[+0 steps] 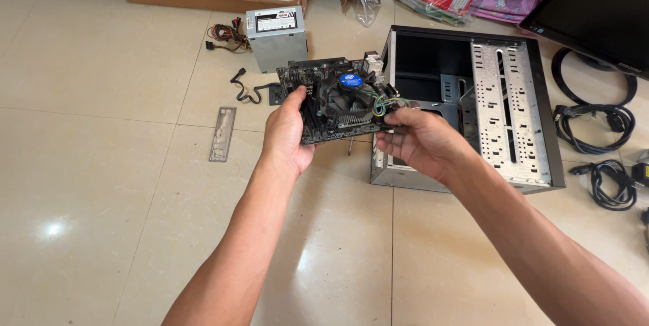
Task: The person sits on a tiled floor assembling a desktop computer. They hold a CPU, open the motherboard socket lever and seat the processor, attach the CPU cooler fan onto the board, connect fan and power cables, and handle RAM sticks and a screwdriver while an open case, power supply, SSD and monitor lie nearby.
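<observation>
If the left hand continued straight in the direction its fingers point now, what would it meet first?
The left hand grips the motherboard, fingers pointing up and away. Past the board, the grey power supply on the floor looks first in line, though depth is unclear; the hand may pass above it.

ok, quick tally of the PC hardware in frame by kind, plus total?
Motherboard, with cooler fan, held in left hand and right hand: 1
Open computer case: 1
Power supply unit: 1
Metal I/O plate on the floor: 1
Monitor, partly in frame: 1
Black cable coils at right: at least 2
Total: 7 at least
</observation>
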